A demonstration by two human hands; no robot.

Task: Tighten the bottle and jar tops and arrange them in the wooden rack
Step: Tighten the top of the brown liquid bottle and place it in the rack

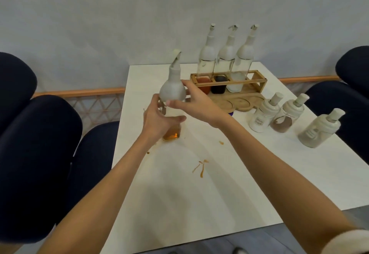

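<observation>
- One white table, rectangular, bearing all the items below.
- Several dark blue upholstered chairs, grouped at the table's left edge and right edge.
- One wooden rack at the far side of the table: a railed rear row and round recesses along the front.
- Three tall glass bottles with white pour-spout tops, upright side by side in the rear row: red contents, dark contents, whitish contents.
- One matching amber-liquid bottle, outside the rack and just to its left, base down at the table surface, leaning slightly.
- One white spout top seated on that bottle.
- One left hand, fingers and thumb wrapped round the bottle's glass body.
- One right hand, thumb in front and fingers behind, clasping the bulbous shoulder of the white top.
- Three squat glass jars with white capped tops, in a row on the table right of the rack: one labelled "White sugar", one with brown powder, one with pale contents.
- Several amber spill marks on the table near the held bottle.
</observation>
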